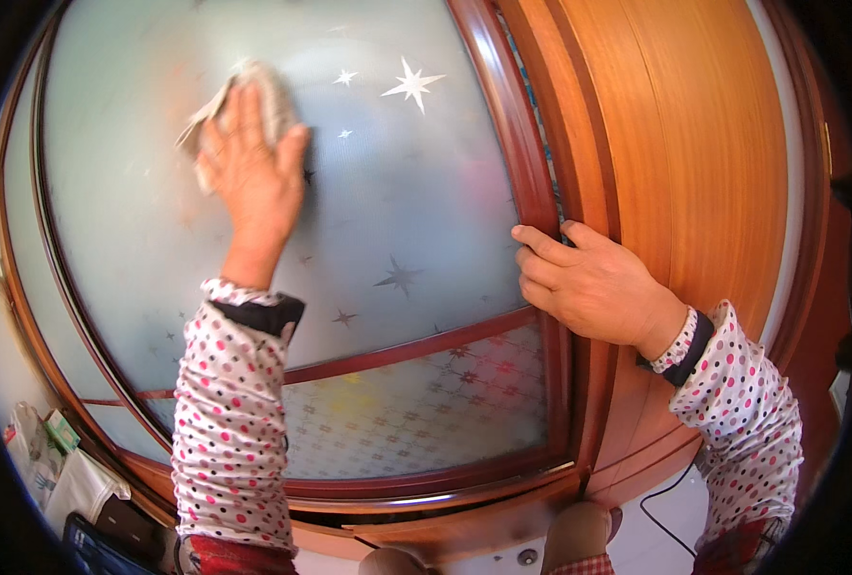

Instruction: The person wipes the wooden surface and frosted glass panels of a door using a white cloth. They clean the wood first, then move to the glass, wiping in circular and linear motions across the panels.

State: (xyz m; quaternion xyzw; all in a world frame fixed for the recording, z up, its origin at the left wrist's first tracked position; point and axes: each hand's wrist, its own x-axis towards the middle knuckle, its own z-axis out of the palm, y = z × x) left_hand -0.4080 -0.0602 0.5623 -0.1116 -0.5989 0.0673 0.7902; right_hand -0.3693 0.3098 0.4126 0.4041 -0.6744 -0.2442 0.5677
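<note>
A beige cloth (276,100) lies flat against the frosted glass panel (368,194) of a sliding door, pressed there by my left hand (253,165) with its fingers spread upward. Silver and dark star shapes decorate the glass. At the right, my right hand (591,280) rests its bent fingers on the door's reddish-brown frame (501,108), beside the narrow gap next to the wooden side panel. No object shows in it. Both forearms wear polka-dot sleeve covers.
An orange-brown wooden panel (699,144) stands to the right. Bags (34,445), a white cloth (84,485) and a dark box lie at lower left. A black cable (656,517) runs over the pale floor, with a floor drain (527,556) near my feet.
</note>
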